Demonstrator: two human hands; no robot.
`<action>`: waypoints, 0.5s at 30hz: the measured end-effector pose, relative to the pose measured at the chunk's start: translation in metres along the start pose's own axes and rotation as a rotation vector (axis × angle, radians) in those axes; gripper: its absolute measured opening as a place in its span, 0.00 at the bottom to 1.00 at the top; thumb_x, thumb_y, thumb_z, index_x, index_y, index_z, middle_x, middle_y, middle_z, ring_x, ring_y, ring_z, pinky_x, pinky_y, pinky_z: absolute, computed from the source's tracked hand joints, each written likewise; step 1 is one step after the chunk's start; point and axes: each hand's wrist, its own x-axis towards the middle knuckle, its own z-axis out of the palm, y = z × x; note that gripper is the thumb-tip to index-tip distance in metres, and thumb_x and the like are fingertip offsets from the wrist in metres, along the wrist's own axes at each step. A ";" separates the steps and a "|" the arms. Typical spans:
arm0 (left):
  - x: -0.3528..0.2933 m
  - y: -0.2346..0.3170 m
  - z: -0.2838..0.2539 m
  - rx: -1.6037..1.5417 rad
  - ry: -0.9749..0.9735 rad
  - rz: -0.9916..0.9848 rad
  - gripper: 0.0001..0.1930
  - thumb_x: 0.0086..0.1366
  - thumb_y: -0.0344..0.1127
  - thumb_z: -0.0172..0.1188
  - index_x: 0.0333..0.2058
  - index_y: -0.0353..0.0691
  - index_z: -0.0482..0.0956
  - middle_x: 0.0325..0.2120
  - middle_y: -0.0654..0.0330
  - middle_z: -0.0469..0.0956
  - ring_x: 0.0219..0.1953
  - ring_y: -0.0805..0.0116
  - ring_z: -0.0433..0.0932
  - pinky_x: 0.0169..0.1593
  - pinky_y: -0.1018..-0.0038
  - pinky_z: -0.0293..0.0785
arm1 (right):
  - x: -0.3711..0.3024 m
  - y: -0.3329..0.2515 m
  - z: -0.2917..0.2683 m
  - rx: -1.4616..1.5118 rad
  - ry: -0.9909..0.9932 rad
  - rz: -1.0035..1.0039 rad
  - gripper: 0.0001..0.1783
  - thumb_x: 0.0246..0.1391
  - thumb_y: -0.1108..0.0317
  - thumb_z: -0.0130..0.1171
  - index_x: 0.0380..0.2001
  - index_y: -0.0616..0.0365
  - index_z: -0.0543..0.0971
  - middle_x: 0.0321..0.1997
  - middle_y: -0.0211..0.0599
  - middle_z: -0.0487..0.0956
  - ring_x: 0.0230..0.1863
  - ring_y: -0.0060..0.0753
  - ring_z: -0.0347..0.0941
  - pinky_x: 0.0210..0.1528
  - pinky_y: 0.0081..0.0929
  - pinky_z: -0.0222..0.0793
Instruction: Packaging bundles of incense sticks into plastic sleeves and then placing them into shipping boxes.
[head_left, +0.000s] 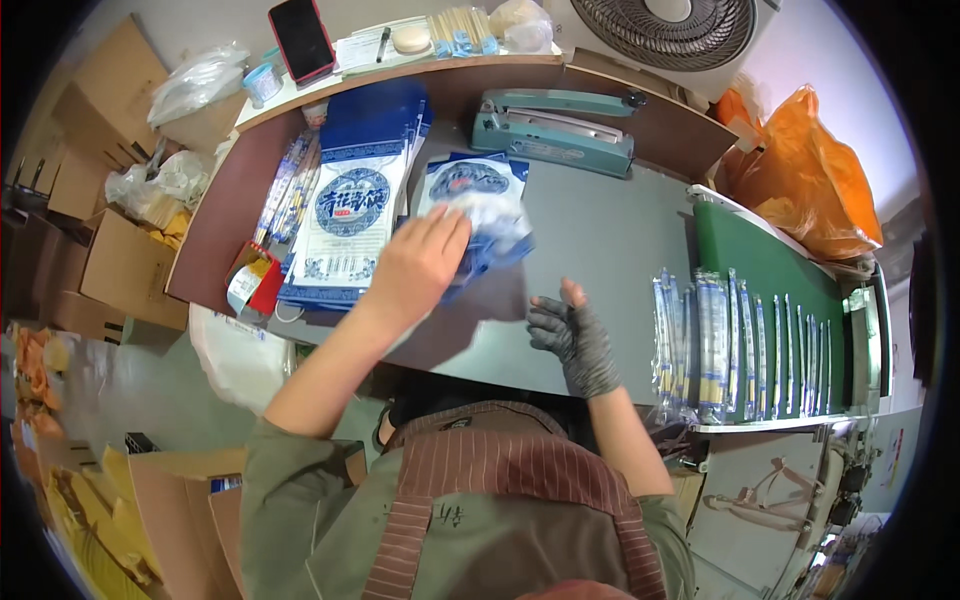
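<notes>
1. Grey worktop [600, 225] is spread before the person, and flat handling of film is best done against it.
2. Green conveyor belt [735, 235] is placed at the right, beyond the reach of the current hand positions.
3. Blue-and-white bag stack [345, 250] is laid on the left half; its edges should be kept square so that single bags can be parted cleanly.
4. Teal impulse sealer [555, 145] is set toward the back; loose film is better kept off its arm.
5. Loose printed bags [470, 178] are found just right of the stack, their near part creased and blurred; smoothing is probably best worked outward, with light pressure.
6. Bare left hand [428, 250] is laid over those bags; whether film is pinched or merely pressed cannot be told.
7. Grey-gloved right hand [570, 340] is held open and empty near the front edge, where the bags' free side could be steadied by it.
8. Slim sleeved sticks [712, 350], apparently chopsticks, are lined up on the belt.
</notes>
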 end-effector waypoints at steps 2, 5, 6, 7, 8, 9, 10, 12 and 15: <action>0.030 0.004 -0.040 -0.036 0.000 0.083 0.18 0.51 0.29 0.55 0.43 0.32 0.73 0.42 0.51 0.75 0.48 0.57 0.75 0.48 0.69 0.73 | -0.019 -0.018 0.001 0.550 -0.265 0.270 0.40 0.56 0.38 0.47 0.63 0.51 0.55 0.48 0.40 0.74 0.44 0.37 0.74 0.46 0.42 0.71; 0.040 0.039 -0.071 -0.054 -0.171 0.160 0.18 0.50 0.30 0.56 0.42 0.32 0.74 0.44 0.51 0.75 0.49 0.57 0.75 0.47 0.68 0.74 | -0.010 -0.016 0.028 0.672 -0.366 0.229 0.34 0.49 0.34 0.54 0.45 0.53 0.74 0.44 0.38 0.76 0.48 0.38 0.71 0.53 0.37 0.67; 0.037 0.055 -0.080 -0.083 -0.263 0.239 0.16 0.51 0.30 0.56 0.41 0.32 0.74 0.44 0.50 0.76 0.49 0.56 0.75 0.46 0.67 0.74 | 0.000 -0.022 0.027 0.700 -0.395 0.235 0.33 0.49 0.35 0.56 0.43 0.55 0.75 0.38 0.34 0.77 0.44 0.33 0.73 0.50 0.35 0.69; 0.019 0.070 -0.088 -0.061 -0.318 0.323 0.15 0.52 0.29 0.56 0.40 0.31 0.75 0.44 0.49 0.76 0.48 0.54 0.76 0.45 0.66 0.75 | -0.008 -0.029 0.031 0.534 -0.174 0.062 0.32 0.48 0.40 0.60 0.42 0.58 0.76 0.35 0.35 0.79 0.37 0.31 0.75 0.41 0.33 0.73; 0.003 0.090 -0.097 -0.093 -0.344 0.356 0.12 0.52 0.27 0.56 0.38 0.32 0.76 0.41 0.48 0.77 0.47 0.53 0.76 0.44 0.66 0.75 | -0.006 -0.028 0.023 0.025 -0.101 -0.258 0.25 0.50 0.49 0.61 0.42 0.60 0.76 0.35 0.40 0.80 0.32 0.34 0.77 0.37 0.32 0.75; -0.008 0.100 -0.106 -0.122 -0.449 0.424 0.17 0.57 0.30 0.55 0.46 0.31 0.73 0.46 0.49 0.75 0.49 0.53 0.75 0.45 0.66 0.75 | -0.021 -0.026 0.011 0.055 -0.029 -0.306 0.25 0.50 0.49 0.61 0.42 0.60 0.76 0.35 0.40 0.80 0.32 0.34 0.77 0.37 0.32 0.75; -0.001 0.123 -0.119 -0.238 -0.355 0.409 0.12 0.54 0.26 0.56 0.39 0.30 0.74 0.38 0.47 0.77 0.38 0.52 0.79 0.39 0.63 0.76 | -0.036 -0.018 0.009 0.191 -0.054 -0.175 0.24 0.51 0.51 0.60 0.42 0.61 0.76 0.36 0.41 0.80 0.32 0.34 0.77 0.36 0.32 0.75; -0.014 0.125 -0.119 -0.122 -0.485 0.512 0.32 0.51 0.42 0.67 0.53 0.46 0.62 0.51 0.55 0.73 0.56 0.56 0.68 0.55 0.66 0.66 | -0.058 -0.006 0.008 0.456 -0.163 0.097 0.21 0.51 0.55 0.59 0.41 0.61 0.76 0.36 0.43 0.80 0.30 0.35 0.77 0.35 0.32 0.76; -0.006 0.142 -0.115 -0.487 -0.416 0.398 0.34 0.49 0.40 0.68 0.53 0.41 0.62 0.41 0.57 0.75 0.47 0.61 0.71 0.49 0.66 0.70 | -0.071 0.001 0.003 0.628 -0.310 0.383 0.14 0.52 0.65 0.56 0.40 0.62 0.76 0.35 0.48 0.80 0.30 0.37 0.78 0.33 0.30 0.76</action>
